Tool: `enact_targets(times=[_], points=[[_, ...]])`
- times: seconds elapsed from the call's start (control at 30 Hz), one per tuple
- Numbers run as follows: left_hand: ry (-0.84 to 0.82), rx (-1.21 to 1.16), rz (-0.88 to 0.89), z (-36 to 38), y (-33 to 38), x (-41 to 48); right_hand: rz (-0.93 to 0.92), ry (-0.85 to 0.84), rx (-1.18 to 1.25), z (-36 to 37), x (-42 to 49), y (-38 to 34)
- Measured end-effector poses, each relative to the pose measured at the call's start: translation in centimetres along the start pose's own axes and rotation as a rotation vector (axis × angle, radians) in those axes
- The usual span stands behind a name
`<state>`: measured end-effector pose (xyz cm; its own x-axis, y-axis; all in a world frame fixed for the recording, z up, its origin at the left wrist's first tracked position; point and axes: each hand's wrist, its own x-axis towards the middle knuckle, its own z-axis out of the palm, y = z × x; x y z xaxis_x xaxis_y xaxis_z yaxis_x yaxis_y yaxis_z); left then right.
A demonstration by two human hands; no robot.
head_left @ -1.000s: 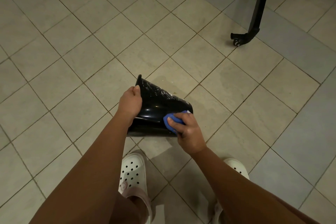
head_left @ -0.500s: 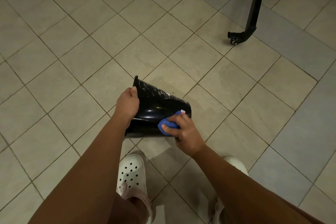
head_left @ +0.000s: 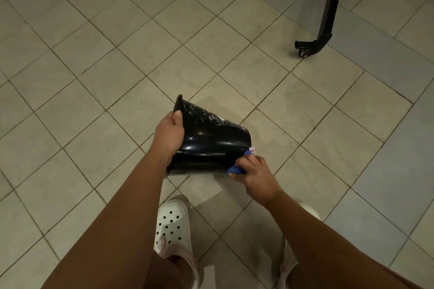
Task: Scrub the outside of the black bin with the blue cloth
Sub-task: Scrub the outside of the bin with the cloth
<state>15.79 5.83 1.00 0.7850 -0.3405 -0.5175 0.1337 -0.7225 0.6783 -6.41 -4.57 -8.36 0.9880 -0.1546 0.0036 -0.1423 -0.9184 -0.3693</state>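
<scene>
The glossy black bin (head_left: 211, 141) is held tipped on its side above the tiled floor, its wide rim to the left and its base to the right. White soapy streaks show on its upper side. My left hand (head_left: 169, 135) grips the rim end, thumb on the outside. My right hand (head_left: 254, 175) holds the bunched blue cloth (head_left: 237, 168) against the bin's lower right edge near the base. A small white tag sticks out of the cloth. Most of the cloth is hidden under my fingers.
Beige floor tiles (head_left: 117, 77) spread all around, with greyer tiles at the right. A black stand leg with a caster wheel (head_left: 305, 50) stands at the upper right. My feet in white perforated clogs (head_left: 171, 225) are directly below the bin.
My right hand has slid the blue cloth rightward and down along the bin's side to its base edge. My left hand keeps the same grip on the rim.
</scene>
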Motion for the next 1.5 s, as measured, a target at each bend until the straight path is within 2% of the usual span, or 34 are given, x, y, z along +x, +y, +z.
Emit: enact_targets(times=[0.13, 0.33, 0.57, 0.7, 1.03, 1.13, 1.3, 1.5], points=[[0.008, -0.034, -0.014, 0.0, 0.0, -0.1, 0.261, -0.009, 0.038, -0.7, -0.3, 1.7], [0.004, -0.067, -0.018, -0.1, -0.1, -0.3, 0.675, 0.082, 0.107, -1.9, 1.0, 2.0], [-0.045, -0.294, -0.197, -0.9, 0.3, -0.6, 0.738, 0.129, 0.276, -1.8, 1.2, 1.4], [-0.058, -0.350, -0.269, -1.0, -0.5, 0.3, 0.865, 0.235, 0.456, -2.0, 2.0, 1.3], [-0.010, -0.280, -0.258, -0.9, 0.3, -0.4, 0.613, 0.382, 0.507, -2.0, 1.4, 1.0], [0.014, -0.284, -0.242, -1.0, 0.3, -0.2, 0.609, 0.440, 0.488, -2.3, 1.7, 1.6], [0.024, -0.391, -0.302, -0.4, 0.5, -0.3, 0.418, 0.351, 0.450, -1.9, 1.8, 1.9], [0.054, -0.258, -0.178, 0.3, 0.6, -0.8, 0.422, 0.298, 0.431, -0.7, 2.0, 0.3]])
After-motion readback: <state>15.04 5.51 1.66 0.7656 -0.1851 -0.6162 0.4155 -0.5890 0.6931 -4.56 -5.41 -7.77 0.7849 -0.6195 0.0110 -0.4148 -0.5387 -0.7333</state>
